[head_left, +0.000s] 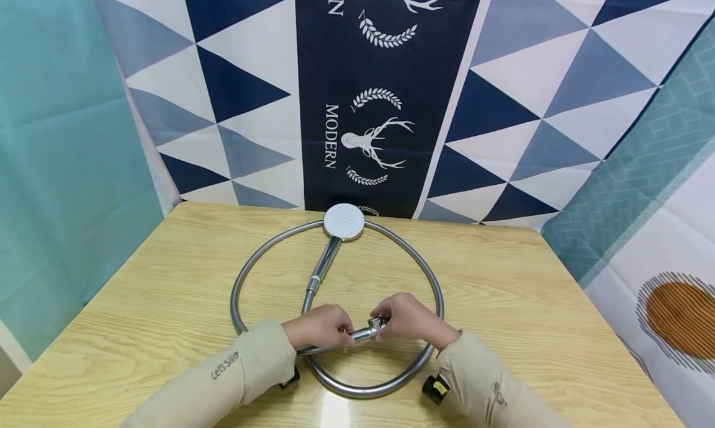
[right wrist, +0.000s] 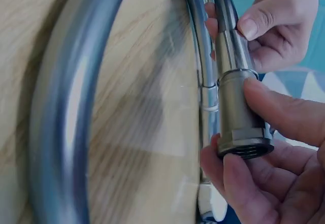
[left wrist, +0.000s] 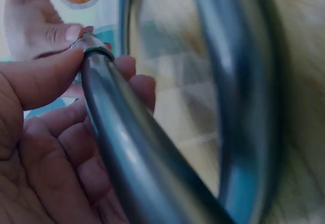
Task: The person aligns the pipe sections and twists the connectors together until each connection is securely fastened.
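My left hand (head_left: 325,326) pinches the end of a grey metal shower hose (left wrist: 137,142) between thumb and fingers, close to its smooth collar (right wrist: 234,52). On that collar sits a brushed-metal fitting (right wrist: 239,104) with a threaded open end, pinched by the thumb and fingers of my right hand (head_left: 406,316). Both hands meet low over the middle of the table. The hose's other end runs into the chrome handle (head_left: 325,262) of a round shower head (head_left: 343,222), which lies face up behind the hands.
Hose loops (head_left: 363,392) lie in a wide ring on the wooden table (head_left: 503,304), around and under the hands. Patterned cloth (head_left: 246,93) hangs behind the table's back edge. Teal cloth (head_left: 61,136) hangs at the left.
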A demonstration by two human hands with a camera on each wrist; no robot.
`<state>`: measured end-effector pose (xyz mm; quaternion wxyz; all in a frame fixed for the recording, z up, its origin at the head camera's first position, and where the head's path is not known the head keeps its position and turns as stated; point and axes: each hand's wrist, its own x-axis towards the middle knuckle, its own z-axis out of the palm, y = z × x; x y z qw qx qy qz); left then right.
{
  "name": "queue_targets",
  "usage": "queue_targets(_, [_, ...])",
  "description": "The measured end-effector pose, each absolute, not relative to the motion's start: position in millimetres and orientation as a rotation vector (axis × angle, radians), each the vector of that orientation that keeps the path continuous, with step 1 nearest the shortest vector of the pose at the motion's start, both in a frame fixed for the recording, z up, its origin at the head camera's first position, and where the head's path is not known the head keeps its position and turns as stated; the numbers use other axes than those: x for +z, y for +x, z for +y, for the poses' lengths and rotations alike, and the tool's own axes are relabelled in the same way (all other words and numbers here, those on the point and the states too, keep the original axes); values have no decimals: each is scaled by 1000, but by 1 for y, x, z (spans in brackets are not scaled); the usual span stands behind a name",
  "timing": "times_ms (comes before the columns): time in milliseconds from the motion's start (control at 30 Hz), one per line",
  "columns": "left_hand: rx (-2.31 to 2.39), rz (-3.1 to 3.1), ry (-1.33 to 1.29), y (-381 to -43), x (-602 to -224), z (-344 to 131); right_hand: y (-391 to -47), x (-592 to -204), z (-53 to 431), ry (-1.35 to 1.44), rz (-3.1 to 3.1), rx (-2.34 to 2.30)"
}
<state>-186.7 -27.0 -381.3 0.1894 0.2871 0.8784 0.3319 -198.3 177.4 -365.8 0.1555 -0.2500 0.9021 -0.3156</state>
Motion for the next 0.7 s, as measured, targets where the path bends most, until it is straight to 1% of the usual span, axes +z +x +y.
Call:
queue_targets(133, [867,2505,820,-187,-385,-26,-205,-371,175,-528,2490,-955])
queue_targets(233, [841,2515,807,-187,-387,-26,-208,-373,174,-499,2466,-955])
queue_targets(467, [810,2497,762,-188,-385,-23,-209,-373,172,-512,2460,-898])
queue_targets(700, [691,2524,723,-187,-385,-22,-206,-372,168,-651,2544,-703])
